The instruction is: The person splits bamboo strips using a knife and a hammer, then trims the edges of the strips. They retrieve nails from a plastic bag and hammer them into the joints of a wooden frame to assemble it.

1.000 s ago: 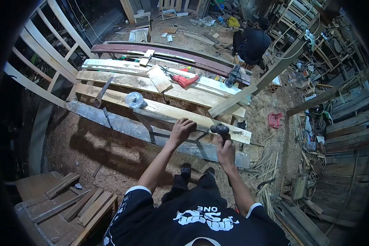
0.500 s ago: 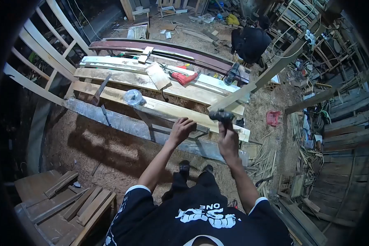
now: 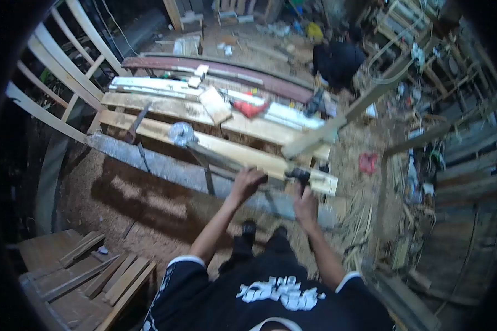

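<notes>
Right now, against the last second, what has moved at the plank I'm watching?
The right hand has swung the hammer down from its raised point half a second ago to the plank, about where it was a second ago. Its grip on the handle is unchanged. The left hand still holds the plank's near edge. The red power tool and the crouching person have not moved.

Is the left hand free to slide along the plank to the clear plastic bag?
Probably yes: the left hand rests on the plank, and the stretch between it and the bag looks bare, though blurred.
</notes>
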Tool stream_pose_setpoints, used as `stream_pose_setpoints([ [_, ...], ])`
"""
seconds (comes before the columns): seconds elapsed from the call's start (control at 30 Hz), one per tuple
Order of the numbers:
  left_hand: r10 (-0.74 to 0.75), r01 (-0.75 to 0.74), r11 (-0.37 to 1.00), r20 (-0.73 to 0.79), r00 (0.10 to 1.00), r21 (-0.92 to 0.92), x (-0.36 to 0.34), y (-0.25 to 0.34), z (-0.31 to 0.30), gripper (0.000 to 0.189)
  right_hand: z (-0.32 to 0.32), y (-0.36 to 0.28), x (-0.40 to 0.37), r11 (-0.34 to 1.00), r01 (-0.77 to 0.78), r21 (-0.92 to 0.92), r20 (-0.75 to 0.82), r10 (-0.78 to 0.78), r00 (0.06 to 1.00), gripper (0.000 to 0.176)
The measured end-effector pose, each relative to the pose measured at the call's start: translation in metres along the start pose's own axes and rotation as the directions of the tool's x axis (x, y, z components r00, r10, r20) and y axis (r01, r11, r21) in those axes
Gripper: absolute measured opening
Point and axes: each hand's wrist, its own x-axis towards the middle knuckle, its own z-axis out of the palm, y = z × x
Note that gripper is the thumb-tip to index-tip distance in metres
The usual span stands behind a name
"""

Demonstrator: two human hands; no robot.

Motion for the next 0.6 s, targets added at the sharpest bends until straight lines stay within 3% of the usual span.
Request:
stream_pose_setpoints([
  [0.03, -0.111, 0.106, 0.992, -0.062, 0.992, -0.067, 0.009, 0.016, -0.023, 0.035, -0.017, -0.017, 0.003, 0.994, -0.069, -0.083, 0.094, 0.076, 0.993, 0.046],
  [0.1, -0.073, 0.075, 0.994, 0.021, 0.997, -0.084, 0.009, 0.009, -0.019, 0.036, -0.018, -0.018, 0.015, 0.999, -0.048, 0.016, -0.027, 0.049, 0.998, 0.041],
  [0.2, -0.047, 0.046, 0.999, 0.031, 0.998, 0.013, 0.007, 0.02, -0.001, 0.034, -0.022, -0.014, 0.02, 0.993, -0.004, 0.117, -0.126, 0.019, 0.992, 0.04],
  [0.3, -0.077, 0.076, 0.997, 0.036, 0.996, 0.031, 0.003, 0.038, 0.008, 0.033, -0.004, 0.027, 0.01, 1.0, -0.011, 0.028, -0.169, 0.016, 0.985, 0.04],
  [0.33, -0.074, 0.073, 0.997, 0.039, 0.997, 0.024, 0.001, 0.041, 0.012, 0.033, -0.005, 0.036, 0.006, 0.99, -0.138, 0.04, -0.067, 0.141, 0.988, 0.041],
  [0.43, -0.079, 0.079, 0.995, -0.009, 0.997, 0.052, 0.006, 0.034, 0.014, 0.034, 0.002, 0.067, 0.001, 0.974, -0.215, 0.065, -0.057, 0.219, 0.974, 0.039],
  [0.6, -0.115, 0.127, 0.987, -0.117, 0.986, 0.102, 0.029, 0.021, -0.007, 0.036, 0.029, 0.13, 0.015, 0.976, -0.208, 0.059, -0.122, 0.214, 0.969, 0.043],
])
